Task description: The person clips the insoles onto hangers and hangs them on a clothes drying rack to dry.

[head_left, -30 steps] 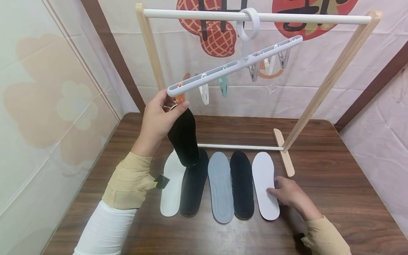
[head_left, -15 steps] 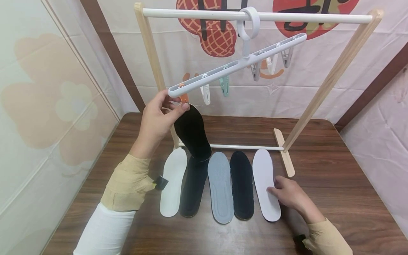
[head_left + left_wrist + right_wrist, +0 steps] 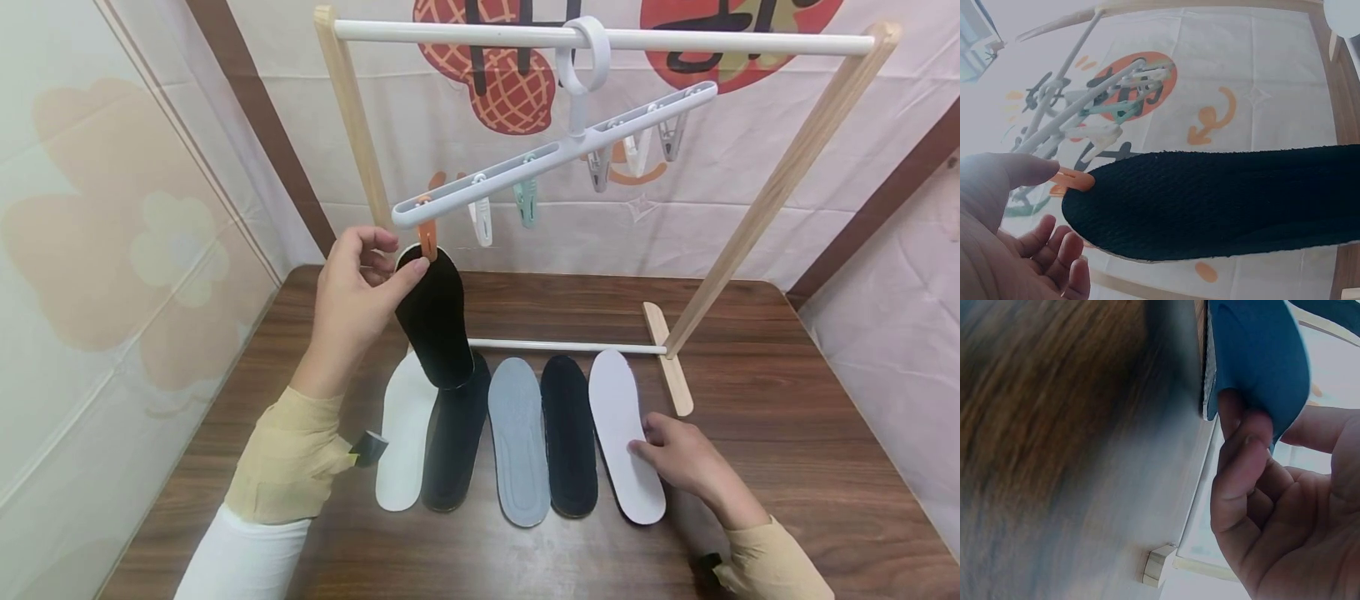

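Observation:
A black insole (image 3: 435, 321) hangs from an orange clip (image 3: 427, 238) at the left end of the grey-white clip hanger (image 3: 517, 171). My left hand (image 3: 348, 304) is beside its top. The left thumb is at the clip, while the other fingers stand apart from the insole in the left wrist view. My right hand (image 3: 688, 458) pinches the edge of a white insole (image 3: 622, 425) at the right of the row. In the right wrist view the fingers curl against that insole's bluish underside (image 3: 1266, 356), which is partly raised off the table.
On the wooden table (image 3: 787, 467) lie another white insole (image 3: 401, 467), a black one (image 3: 452, 450), a grey one (image 3: 520, 442) and a further black one (image 3: 570, 442). A rack (image 3: 780, 192) carries the hanger, with several other clips (image 3: 527, 202).
The left fingers have come off the orange clip and drawn back left. The hung black insole swung right, then back left. The right-hand white insole has tilted, its top moving left.

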A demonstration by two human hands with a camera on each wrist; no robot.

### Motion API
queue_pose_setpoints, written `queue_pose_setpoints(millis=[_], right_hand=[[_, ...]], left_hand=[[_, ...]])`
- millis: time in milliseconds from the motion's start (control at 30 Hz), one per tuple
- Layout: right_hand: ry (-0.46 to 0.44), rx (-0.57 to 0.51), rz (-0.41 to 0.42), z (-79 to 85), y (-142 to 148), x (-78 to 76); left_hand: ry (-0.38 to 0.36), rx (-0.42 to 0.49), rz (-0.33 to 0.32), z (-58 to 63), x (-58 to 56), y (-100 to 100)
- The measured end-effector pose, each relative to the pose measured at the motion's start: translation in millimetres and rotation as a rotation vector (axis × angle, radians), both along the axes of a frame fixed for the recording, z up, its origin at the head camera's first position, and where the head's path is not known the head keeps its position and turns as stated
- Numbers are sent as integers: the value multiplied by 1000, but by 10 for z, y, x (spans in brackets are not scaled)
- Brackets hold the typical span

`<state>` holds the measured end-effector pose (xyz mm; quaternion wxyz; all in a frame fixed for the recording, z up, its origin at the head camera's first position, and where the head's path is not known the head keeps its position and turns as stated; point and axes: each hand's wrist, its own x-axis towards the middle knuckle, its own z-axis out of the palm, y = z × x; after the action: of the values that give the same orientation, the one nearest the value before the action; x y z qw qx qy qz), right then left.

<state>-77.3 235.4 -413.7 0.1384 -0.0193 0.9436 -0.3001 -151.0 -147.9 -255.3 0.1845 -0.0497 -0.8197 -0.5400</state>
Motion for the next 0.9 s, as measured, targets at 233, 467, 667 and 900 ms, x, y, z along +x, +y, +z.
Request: queue_pose_setpoints(millis=[233, 467, 667, 900], right_hand=[[9, 5, 5, 34, -13, 11], [1, 2, 3, 45, -30, 20], [1, -1, 0, 55, -36, 27], [5, -3, 3, 52, -42, 30]], left_hand=[[53, -48, -9, 35, 117, 34], [46, -99, -38, 78, 206, 90], [29, -147, -70, 99, 273, 134], [32, -111, -143, 114, 291, 183]])
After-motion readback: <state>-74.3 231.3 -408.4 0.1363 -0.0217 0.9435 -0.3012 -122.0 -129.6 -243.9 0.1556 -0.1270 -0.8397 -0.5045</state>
